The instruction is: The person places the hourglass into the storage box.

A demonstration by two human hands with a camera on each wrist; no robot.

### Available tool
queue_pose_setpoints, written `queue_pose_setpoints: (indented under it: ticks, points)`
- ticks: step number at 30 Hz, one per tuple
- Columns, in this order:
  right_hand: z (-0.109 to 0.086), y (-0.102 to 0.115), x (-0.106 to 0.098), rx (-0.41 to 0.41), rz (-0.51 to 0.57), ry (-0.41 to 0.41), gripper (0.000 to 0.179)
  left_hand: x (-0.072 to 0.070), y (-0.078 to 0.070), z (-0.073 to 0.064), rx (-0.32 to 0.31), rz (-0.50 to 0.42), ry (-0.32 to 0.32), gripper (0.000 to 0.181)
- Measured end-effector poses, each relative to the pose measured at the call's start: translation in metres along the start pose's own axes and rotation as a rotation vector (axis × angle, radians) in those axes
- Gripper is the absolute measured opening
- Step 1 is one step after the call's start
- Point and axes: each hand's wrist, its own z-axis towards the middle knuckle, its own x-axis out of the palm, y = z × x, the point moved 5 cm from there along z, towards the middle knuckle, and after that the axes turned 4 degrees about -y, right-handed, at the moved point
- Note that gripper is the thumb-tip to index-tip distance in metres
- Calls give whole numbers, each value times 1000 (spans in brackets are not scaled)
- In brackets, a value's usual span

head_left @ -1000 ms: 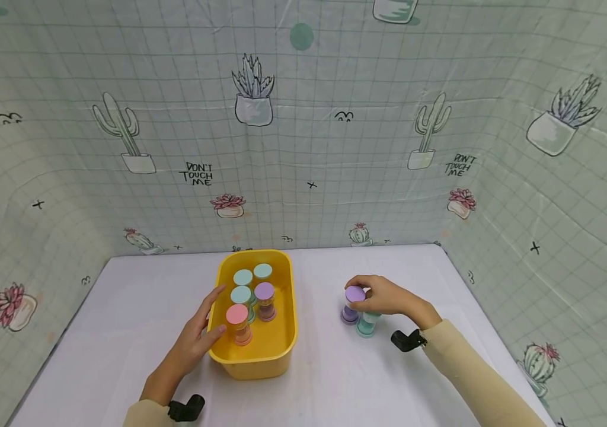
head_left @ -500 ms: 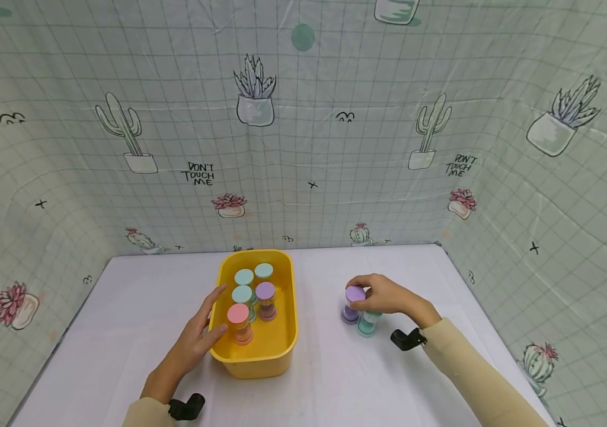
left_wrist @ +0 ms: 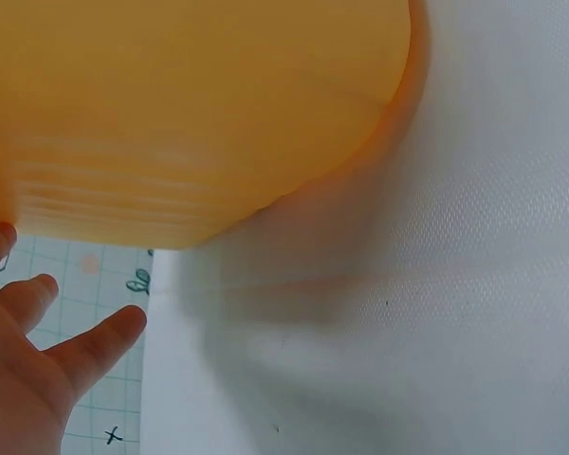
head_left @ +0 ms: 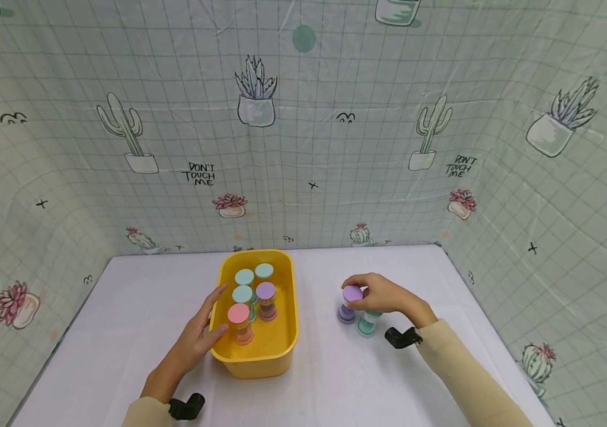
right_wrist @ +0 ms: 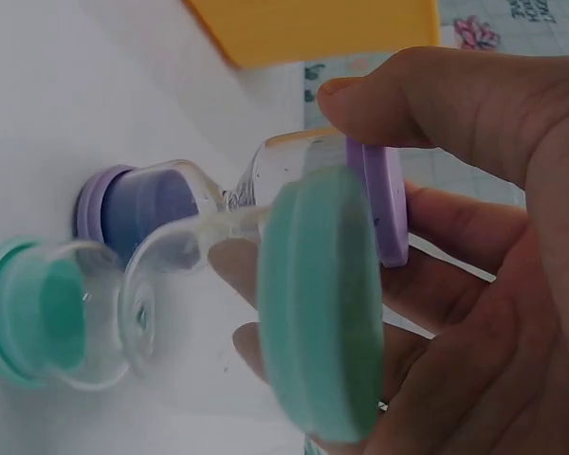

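Observation:
In the head view my right hand (head_left: 380,295) pinches the purple cap of a sand timer (head_left: 352,293) on the table's right side. In the right wrist view, thumb and fingers lie round that purple cap (right_wrist: 384,204), and dark purple sand sits in the lower bulb. A teal-capped sand timer (right_wrist: 318,303) stands right beside it, in front of the fingers. My left hand (head_left: 194,341) rests at the left rim of a yellow tub (head_left: 258,369), thumb and fingertip at the edge. The left wrist view shows its fingers (left_wrist: 100,351) spread and fairly straight below the tub wall.
Inside the tub stand three teal sand timers (head_left: 242,293), a purple one (head_left: 266,290) and a pink one (head_left: 239,313). A white cloth (head_left: 319,379) covers the table. Behind and beside it hangs a checked curtain (head_left: 303,142) with plant drawings.
My right hand and the purple sand timer have shifted slightly left, widening the space from the teal one. The left hand and tub stay in place.

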Motion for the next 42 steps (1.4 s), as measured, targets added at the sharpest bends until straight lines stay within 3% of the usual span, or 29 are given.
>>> queue_pose_setpoints:
  ticks: [18,33,42]
  points:
    - [20,39,-6,-63,13,-61,48,0,1,-1,-1,7,-2,75]
    - [43,98,-37,-112,13,-118,55,-1,0,1,10,15,7,74]
    - [55,139,-48,-174,-30,-129,51,-1,0,0,8,-2,14,73]
